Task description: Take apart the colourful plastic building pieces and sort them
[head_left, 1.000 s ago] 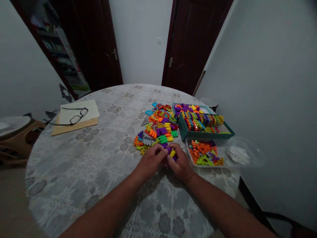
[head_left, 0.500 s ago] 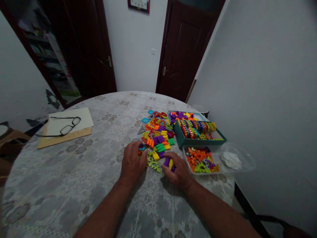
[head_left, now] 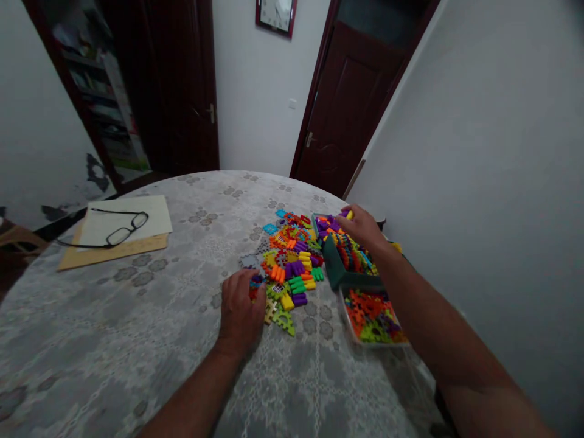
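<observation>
A heap of small coloured plastic building pieces (head_left: pixel 292 255) lies on the round table (head_left: pixel 137 316). My left hand (head_left: pixel 239 310) rests at the heap's near left edge, fingers curled over a few pieces. My right hand (head_left: pixel 362 228) reaches over the far end of a dark green box (head_left: pixel 340 274) filled with joined coloured pieces. Its fingers pinch a small yellow and purple piece (head_left: pixel 347 214). A clear tray (head_left: pixel 371 313) of orange, green and purple pieces sits in front of the box, partly hidden by my right forearm.
A pair of glasses (head_left: pixel 118 228) lies on white paper (head_left: pixel 132 210) over a brown envelope at the table's left. Two dark doors and a wall clock (head_left: pixel 276 15) stand behind the table. The wall runs close on the right.
My right hand has lifted from the near edge of the heap and moved away to the far end of the green box, carrying the yellow and purple piece. My left hand stayed at the heap.
</observation>
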A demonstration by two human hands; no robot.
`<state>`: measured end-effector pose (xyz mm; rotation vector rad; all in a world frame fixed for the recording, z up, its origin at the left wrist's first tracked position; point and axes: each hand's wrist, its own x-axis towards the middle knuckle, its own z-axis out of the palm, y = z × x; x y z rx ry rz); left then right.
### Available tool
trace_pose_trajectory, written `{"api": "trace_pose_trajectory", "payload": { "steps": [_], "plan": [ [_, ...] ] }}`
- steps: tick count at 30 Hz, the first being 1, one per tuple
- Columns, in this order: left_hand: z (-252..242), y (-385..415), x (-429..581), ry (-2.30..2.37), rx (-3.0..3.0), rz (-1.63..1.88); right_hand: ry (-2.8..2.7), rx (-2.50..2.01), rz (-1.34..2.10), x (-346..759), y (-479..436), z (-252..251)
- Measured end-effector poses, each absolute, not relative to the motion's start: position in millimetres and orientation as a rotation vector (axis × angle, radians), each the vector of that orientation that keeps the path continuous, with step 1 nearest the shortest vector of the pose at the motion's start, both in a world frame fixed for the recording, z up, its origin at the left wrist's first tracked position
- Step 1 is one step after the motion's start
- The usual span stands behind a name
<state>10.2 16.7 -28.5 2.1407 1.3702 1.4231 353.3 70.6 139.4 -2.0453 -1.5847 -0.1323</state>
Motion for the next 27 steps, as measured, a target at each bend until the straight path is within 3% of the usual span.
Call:
{"api": "trace_pose_trajectory", "payload": {
  "steps": [5,15,21,27],
  "plan": [
    [-29,14,10,1.355,2.116,1.425,-1.528,-2.42,-0.06,394,139,132],
    [-27,12,11,1.34,2.057,1.413,-1.388,-2.5,-0.115,410,154,119],
    [-26,12,14,1.308,2.09,1.397,-1.763,-2.104,-0.146,338,90,117],
    [-25,12,15,1.284,2.125,1.375,-2.169,-1.786,-0.072,242,-5,48]
  ]
}}
